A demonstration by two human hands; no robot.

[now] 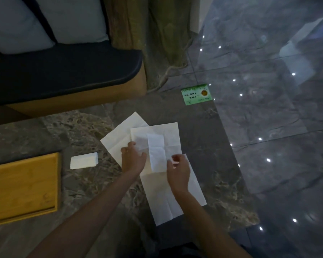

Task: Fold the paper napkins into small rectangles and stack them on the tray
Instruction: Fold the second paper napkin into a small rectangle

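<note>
A partly folded white napkin lies as a narrow strip on top of other open napkins in the middle of the marble table. My left hand rests on the napkins at the strip's left side, fingers curled against the paper. My right hand pinches the strip's lower right edge between thumb and fingers. An open napkin lies underneath at the left, another reaches toward me. One small folded rectangle sits on the table left of my hands. The wooden tray at the far left holds nothing.
A green card lies at the table's far right corner. A bench with a dark cushion and grey pillows stands beyond the table. The table's right edge drops to a glossy dark floor.
</note>
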